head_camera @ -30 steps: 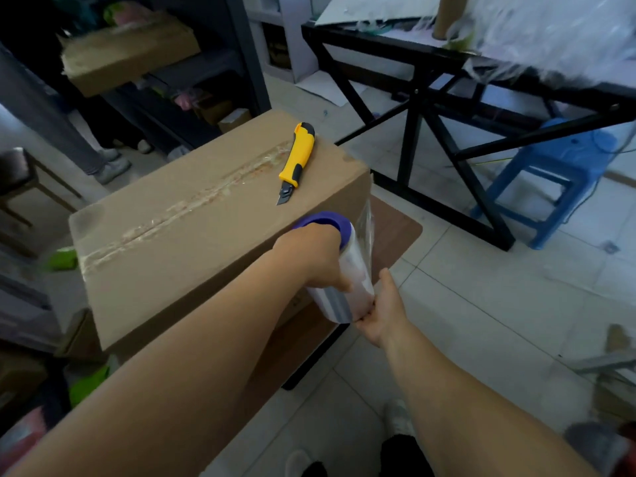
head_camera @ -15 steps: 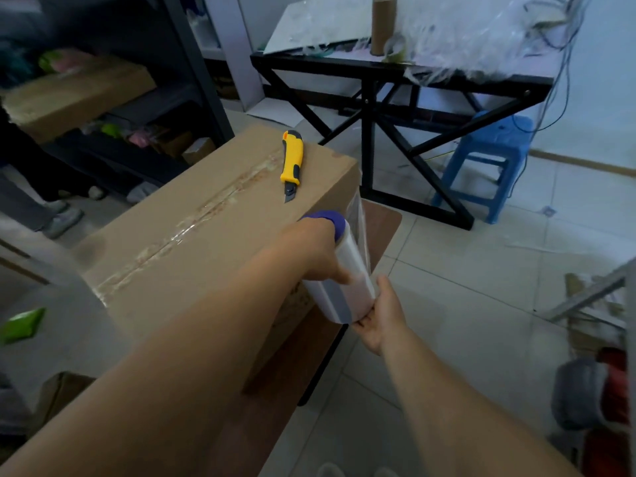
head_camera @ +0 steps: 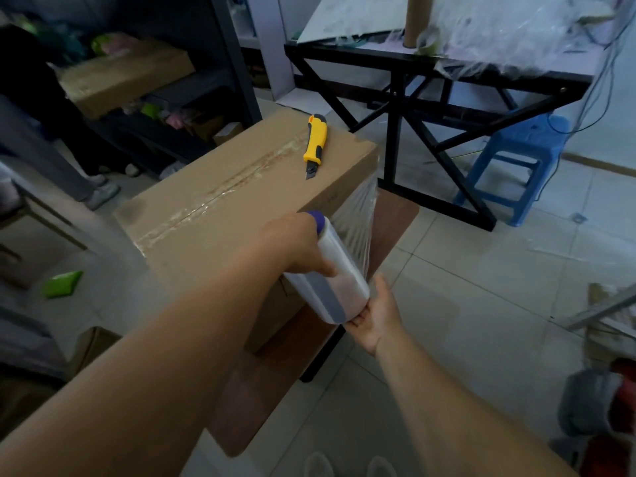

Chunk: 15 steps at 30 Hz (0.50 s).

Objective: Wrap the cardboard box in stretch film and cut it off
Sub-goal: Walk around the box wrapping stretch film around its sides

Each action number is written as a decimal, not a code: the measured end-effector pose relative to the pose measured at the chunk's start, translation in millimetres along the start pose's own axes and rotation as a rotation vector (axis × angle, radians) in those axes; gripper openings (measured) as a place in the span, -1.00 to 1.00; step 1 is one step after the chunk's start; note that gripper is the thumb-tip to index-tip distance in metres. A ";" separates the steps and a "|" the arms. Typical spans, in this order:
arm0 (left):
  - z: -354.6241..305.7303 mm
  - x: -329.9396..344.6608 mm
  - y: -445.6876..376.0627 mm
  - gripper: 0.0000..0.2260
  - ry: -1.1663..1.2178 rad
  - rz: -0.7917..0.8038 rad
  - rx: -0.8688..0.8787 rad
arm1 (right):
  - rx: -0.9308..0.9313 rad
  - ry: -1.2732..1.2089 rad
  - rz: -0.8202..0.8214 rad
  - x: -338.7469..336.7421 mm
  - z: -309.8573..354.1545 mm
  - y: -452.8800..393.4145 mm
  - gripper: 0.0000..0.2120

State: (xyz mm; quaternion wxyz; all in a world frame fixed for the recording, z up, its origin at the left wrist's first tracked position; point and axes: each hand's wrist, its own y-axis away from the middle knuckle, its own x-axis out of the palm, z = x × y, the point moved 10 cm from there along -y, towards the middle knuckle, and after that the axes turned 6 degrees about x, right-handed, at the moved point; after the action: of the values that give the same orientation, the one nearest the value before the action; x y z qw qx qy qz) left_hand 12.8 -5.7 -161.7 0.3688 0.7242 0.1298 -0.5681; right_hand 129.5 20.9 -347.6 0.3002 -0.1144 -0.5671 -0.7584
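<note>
The left hand (head_camera: pixel 303 244) is closed over the upper end of the film roll (head_camera: pixel 339 277), near the purple cap, in the middle of the frame. The right hand (head_camera: pixel 377 315) supports the lower end from below with curled fingers (head_camera: pixel 358 320) pressed on the rim. So both hands hold the same roll, one at each end. Its long axis is tilted and runs from the purple cap at upper left down to the lower right.

From the roll a sheet of film (head_camera: pixel 359 218) stretches up and away to the near right corner of the box (head_camera: pixel 241 208), where it is already stuck on the edge. The box lies just to the left of the hands and above them in the frame. It rests on a low brown table (head_camera: pixel 395 215). Its long side goes from centre left toward the upper middle.

I think the next move must carry the roll around this corner, along the side of the box, with the film kept tight.

The yellow knife (head_camera: pixel 315 144) lies on top of the box, at its far end, well apart from both hands. The left hand is nearer to it.
</note>
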 end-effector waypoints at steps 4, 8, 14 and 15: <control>10.9 10.0 18.2 -0.58 0.031 0.000 -0.022 | 0.028 -0.011 0.026 3.2 -20.2 8.5 -0.42; 17.8 13.6 33.7 -0.59 0.014 -0.005 -0.020 | 0.017 -0.024 0.033 8.1 -36.4 13.5 -0.42; 30.0 12.8 56.3 -0.61 0.010 -0.042 0.008 | -0.039 -0.056 0.041 19.0 -59.6 24.8 -0.45; 31.9 12.8 60.6 -0.61 0.008 -0.049 0.018 | -0.049 -0.061 0.040 20.7 -64.1 26.9 -0.46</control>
State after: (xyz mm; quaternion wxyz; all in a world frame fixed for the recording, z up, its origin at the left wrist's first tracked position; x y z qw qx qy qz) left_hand 30.5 -72.5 -152.7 0.3477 0.7263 0.1442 -0.5751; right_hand 139.6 -50.2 -336.9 0.2951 -0.1558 -0.5549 -0.7620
